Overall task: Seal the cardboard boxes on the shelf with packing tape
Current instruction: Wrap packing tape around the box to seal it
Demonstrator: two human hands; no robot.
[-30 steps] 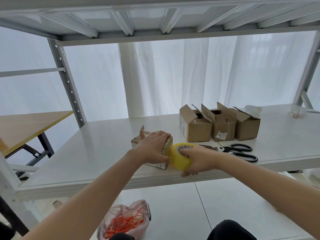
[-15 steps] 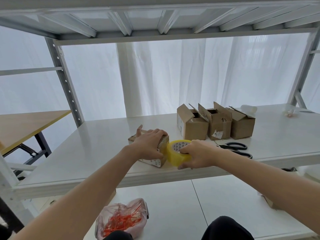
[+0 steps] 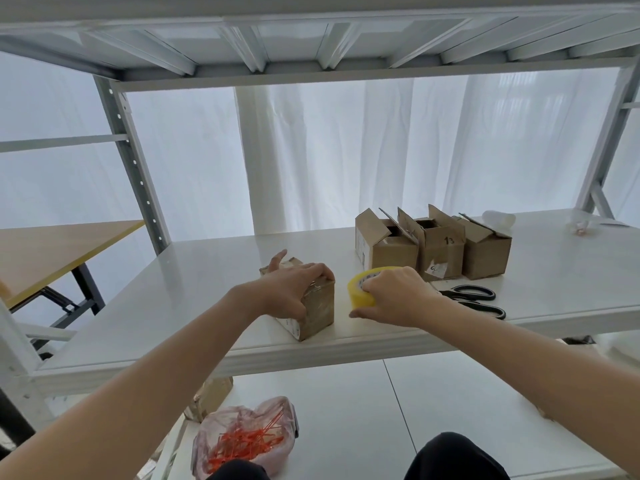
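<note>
Cardboard box (image 3: 317, 306) near shelf (image 3: 207, 271) front edge | left hand (image 3: 291, 289) curled over its top, gripping | right hand (image 3: 398, 292) grips tape roll (image 3: 360, 292) just beside box | advice: pull strip taut, press flat, cut with scissors (image 3: 474, 296).

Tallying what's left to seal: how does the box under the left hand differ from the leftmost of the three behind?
The held box has closed flaps and shiny tape; the leftmost back box has flaps standing open, no tape visible. The left hand grips the held box near the shelf front; the leftmost back box stands unheld, farther back. Both are small brown cardboard boxes.
</note>
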